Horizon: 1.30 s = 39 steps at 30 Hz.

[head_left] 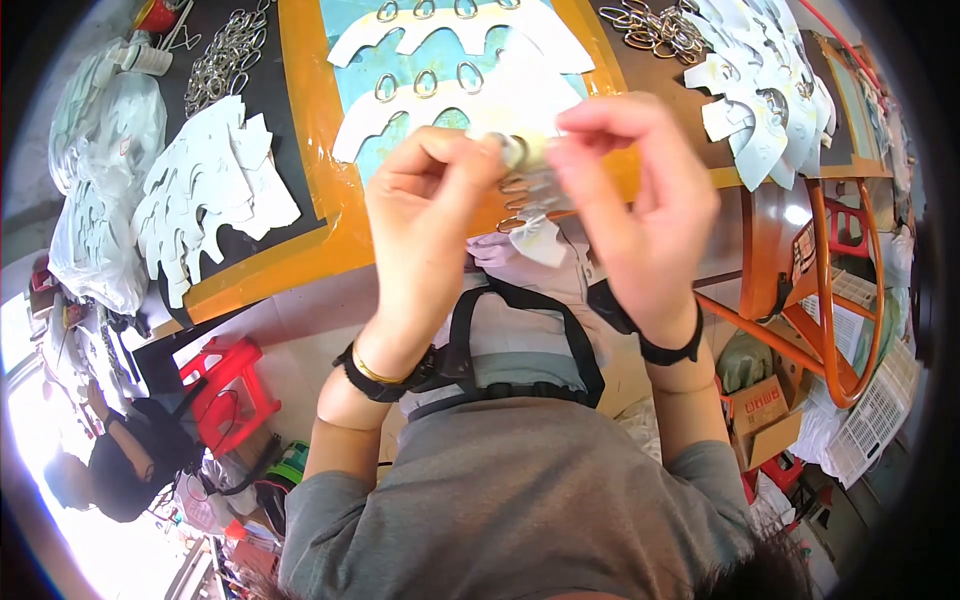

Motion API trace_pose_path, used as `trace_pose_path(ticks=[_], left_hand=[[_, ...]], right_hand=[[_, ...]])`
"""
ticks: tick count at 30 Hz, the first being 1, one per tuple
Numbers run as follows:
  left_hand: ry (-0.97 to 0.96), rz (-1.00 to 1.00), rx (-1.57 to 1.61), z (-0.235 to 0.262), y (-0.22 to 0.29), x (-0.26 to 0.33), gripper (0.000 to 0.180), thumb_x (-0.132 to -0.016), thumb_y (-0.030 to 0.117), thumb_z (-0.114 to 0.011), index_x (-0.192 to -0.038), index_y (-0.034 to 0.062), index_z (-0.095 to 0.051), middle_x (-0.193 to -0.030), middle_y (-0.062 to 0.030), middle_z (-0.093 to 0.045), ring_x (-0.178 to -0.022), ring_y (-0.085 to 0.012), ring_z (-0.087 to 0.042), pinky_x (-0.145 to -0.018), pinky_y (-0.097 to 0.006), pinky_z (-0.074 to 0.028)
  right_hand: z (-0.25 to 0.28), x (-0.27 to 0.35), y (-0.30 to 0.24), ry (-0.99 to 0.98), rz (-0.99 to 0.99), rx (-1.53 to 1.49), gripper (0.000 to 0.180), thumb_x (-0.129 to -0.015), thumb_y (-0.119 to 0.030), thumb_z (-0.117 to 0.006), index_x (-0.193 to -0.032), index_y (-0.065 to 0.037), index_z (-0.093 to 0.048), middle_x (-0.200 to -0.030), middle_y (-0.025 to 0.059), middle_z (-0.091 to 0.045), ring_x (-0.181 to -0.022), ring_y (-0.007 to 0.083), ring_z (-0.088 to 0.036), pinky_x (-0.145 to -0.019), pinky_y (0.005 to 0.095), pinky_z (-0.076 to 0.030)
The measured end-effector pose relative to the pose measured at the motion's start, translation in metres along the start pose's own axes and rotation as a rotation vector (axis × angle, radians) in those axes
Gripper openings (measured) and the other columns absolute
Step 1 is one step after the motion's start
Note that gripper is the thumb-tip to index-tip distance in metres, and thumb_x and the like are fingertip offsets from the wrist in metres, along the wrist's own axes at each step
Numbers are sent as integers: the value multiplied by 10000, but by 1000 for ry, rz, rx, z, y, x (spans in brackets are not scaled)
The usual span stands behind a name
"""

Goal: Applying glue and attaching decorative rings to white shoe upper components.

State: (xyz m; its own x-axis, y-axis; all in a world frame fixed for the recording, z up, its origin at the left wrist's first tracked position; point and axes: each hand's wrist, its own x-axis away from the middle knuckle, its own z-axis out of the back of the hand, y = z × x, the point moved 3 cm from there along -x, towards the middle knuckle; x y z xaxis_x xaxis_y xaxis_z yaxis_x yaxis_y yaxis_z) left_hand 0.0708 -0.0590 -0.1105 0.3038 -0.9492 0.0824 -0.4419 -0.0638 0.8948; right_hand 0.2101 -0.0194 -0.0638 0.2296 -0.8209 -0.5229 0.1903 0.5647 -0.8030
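Grey shirt (520, 500) and black chest harness (480, 350) nearest the lens, forearms rising from them toward the table (310, 130). Both hands raised together above the table's near edge, almost meeting. Left hand (425, 215) pinched shut, thumb and fingertips closed on a small white cutout (528, 150) with metal rings (520, 195) hanging under it. Right hand (635, 190) likewise pinched shut on the same cutout from the other side, remaining fingers curled loosely. Black band and thin gold bangle on the left wrist, black band on the right.

Just behind the hands, on a pale blue mat (450, 70) framed in orange, two long white cutouts (440, 100) lying flat, each carrying a row of oval rings. Left of the mat, on a black part of the table, a fanned stack of white cutouts (210, 190), a heap of loose rings (225, 55) beyond it. Far right, another stack of cutouts (765, 90) and more loose rings (655, 28). Below the table, a red stool (225, 385) to the left, an orange metal frame (820, 290) to the right. Lower left, another person (120, 460) in dark clothing.
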Motion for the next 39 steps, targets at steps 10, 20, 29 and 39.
trace_pose_path(ticks=[10, 20, 29, 39], left_hand=[[-55, -260, -643, -6, 14, 10, 106, -755, 60, -694, -817, 7, -627, -739, -59, -638, -646, -91, -587, -547, -225, -463], [-266, -275, -892, -14, 30, 17, 112, -776, 1, -655, -872, -55, -642, -781, -45, -649, -733, -70, -582, -675, -213, -469], [-323, 281, -372, -10, 20, 8, 89, -818, 42, -646, -874, -24, -624, -781, 1, -621, -698, -18, -523, -606, -155, -408], [-347, 180, -354, -14, 17, 7, 82, -810, 44, -641, -846, -21, -607, -739, 17, -601, -697, -22, -510, -617, -170, -408]], right_hand=[[8, -6, -10, -242, 202, 305, 144, -683, 28, -692, -802, -18, -625, -806, 77, -598, -763, 224, -554, -667, 306, -440], [11, -8, -3, -459, 246, 376, 165, -681, 17, -677, -790, -32, -563, -796, 55, -577, -744, 249, -536, -660, 326, -419], [4, 1, 8, -323, 430, 391, 185, -721, -73, -684, -833, -101, -539, -825, 13, -560, -733, 208, -521, -718, 337, -358], [10, -10, 9, -438, 343, 285, 148, -714, -70, -701, -777, -91, -569, -750, 4, -585, -726, 199, -546, -760, 323, -366]])
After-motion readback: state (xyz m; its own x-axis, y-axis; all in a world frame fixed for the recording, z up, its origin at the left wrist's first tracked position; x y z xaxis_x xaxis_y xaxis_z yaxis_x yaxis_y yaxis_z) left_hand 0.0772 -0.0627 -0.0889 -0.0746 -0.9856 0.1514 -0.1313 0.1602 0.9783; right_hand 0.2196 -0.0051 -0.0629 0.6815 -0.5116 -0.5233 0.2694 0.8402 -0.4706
